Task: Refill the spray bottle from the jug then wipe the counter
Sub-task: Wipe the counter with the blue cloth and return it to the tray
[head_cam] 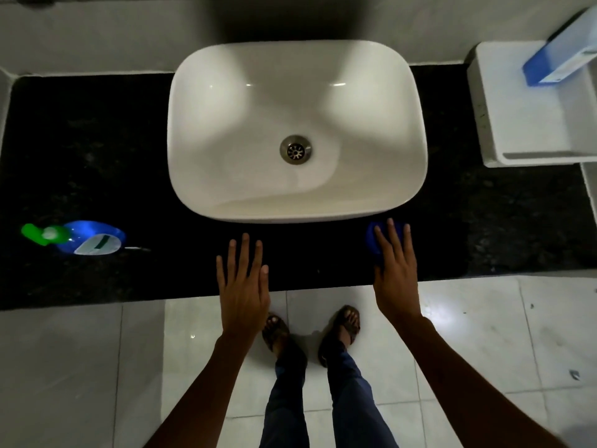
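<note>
A blue spray bottle (93, 237) with a green trigger head lies on its side at the left of the black counter (97, 156). My right hand (395, 270) presses flat on a blue cloth (371, 239), just in front of the white basin's right corner. My left hand (243, 279) rests flat on the counter's front edge, fingers spread, holding nothing. No jug is in view.
A white vessel basin (193, 92) with a metal drain fills the counter's middle. A white ledge (529, 130) at the right carries a blue and white box (562, 50). Below the counter are white floor tiles (80, 367) and my sandalled feet.
</note>
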Motion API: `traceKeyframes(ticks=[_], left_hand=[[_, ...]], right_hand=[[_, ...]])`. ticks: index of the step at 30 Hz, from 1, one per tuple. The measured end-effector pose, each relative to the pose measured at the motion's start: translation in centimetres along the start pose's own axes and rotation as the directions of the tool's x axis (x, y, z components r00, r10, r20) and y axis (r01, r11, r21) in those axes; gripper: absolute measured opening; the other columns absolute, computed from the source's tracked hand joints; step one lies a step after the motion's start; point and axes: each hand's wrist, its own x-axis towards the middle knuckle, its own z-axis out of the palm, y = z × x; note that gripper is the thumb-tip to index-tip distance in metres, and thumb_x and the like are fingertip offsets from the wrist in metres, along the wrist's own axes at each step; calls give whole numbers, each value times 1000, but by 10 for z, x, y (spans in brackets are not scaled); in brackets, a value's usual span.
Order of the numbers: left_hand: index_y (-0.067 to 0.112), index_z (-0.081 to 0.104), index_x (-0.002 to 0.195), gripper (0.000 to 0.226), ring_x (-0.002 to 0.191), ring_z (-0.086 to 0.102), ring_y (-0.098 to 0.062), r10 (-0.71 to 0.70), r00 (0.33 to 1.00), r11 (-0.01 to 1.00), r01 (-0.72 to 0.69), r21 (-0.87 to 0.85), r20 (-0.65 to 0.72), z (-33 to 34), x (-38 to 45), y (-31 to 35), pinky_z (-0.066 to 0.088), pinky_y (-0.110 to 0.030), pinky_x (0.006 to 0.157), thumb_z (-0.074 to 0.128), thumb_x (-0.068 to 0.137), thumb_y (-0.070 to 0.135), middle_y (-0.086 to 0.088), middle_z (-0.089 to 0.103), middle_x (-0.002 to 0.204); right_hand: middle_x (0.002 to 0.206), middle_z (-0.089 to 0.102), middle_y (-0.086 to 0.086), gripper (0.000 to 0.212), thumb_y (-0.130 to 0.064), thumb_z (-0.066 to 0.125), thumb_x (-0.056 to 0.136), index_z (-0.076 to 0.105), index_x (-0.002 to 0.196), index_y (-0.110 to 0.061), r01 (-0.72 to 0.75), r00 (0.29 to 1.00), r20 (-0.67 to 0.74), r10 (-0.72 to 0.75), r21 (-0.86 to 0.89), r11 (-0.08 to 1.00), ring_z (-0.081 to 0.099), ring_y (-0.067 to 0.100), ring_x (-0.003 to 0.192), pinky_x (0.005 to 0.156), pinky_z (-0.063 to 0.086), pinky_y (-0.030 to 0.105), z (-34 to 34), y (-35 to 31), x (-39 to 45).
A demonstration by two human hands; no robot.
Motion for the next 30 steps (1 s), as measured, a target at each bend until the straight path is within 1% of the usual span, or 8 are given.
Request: traceKeyframes(ticks=[6, 10, 14, 16, 18, 20, 25, 30], left_hand=[[28, 13, 168, 57, 166, 3, -24, 26, 998, 990, -19, -136, 52, -1, 4, 36, 11, -56, 133, 18, 112, 42, 1, 4, 179], [28, 11, 168, 57, 166, 4, -21, 101, 989, 976, -78, -203, 108, 18, -7, 96, 14, -50, 133, 21, 113, 42, 3, 4, 178], [24, 23, 166, 56, 165, 12, -18, 175, 975, 958, -137, -250, 135, 31, 15, 177, 26, -47, 131, 31, 113, 37, 3, 13, 177], [24, 27, 165, 54, 163, 20, -18, 171, 975, 955, -129, -267, 143, 36, 32, 222, 32, -46, 128, 28, 113, 41, 4, 17, 176], [28, 24, 166, 55, 163, 20, -17, 160, 975, 949, -109, -295, 153, 42, 53, 263, 31, -45, 128, 23, 113, 45, 6, 16, 176], [31, 19, 167, 55, 165, 9, -13, 164, 977, 936, -111, -335, 134, 49, 81, 302, 24, -42, 132, 24, 113, 44, 8, 10, 177], [28, 17, 167, 55, 166, 2, -14, 180, 980, 912, -133, -388, 87, 64, 162, 364, 15, -39, 134, 29, 115, 40, 9, 5, 178], [29, 17, 167, 57, 166, 0, -15, 166, 982, 939, -131, -319, 86, 80, 243, 386, 13, -46, 135, 23, 113, 48, 7, 3, 178]], right_hand=[[170, 30, -7, 57, -5, 52, 106, 38, 159, -21, -221, 975, 84, 205, 329, 918, 15, 21, 163, 129, 27, 57, -22, -9, 14], [164, 41, 4, 52, -14, 50, 109, 38, 158, -28, -285, 957, 88, 276, 470, 835, 38, 29, 154, 122, 37, 60, -52, 11, 12], [166, 38, -6, 61, -16, 53, 108, 34, 154, -52, -293, 951, 67, 301, 504, 813, 34, 21, 157, 126, 33, 56, -100, 46, 42], [166, 36, -14, 68, -18, 54, 107, 28, 148, -66, -260, 964, 87, 252, 515, 817, 32, 15, 157, 129, 29, 49, -120, 60, 62], [163, 34, -29, 67, -24, 53, 107, 26, 147, -70, -219, 976, 110, 190, 523, 824, 29, 9, 158, 129, 26, 40, -133, 77, 85], [161, 32, -36, 60, -29, 51, 107, 29, 150, -64, -166, 986, 102, 132, 532, 831, 27, 3, 157, 128, 25, 35, -148, 95, 111], [165, 40, -12, 50, -33, 44, 110, 33, 156, -48, -68, 995, -23, 98, 566, 821, 35, 3, 154, 128, 27, 27, -182, 125, 184], [159, 46, 14, 50, -1, 49, 106, 43, 155, -7, -31, 970, -194, 146, 498, 867, 41, 35, 150, 121, 36, 58, -189, 156, 263]])
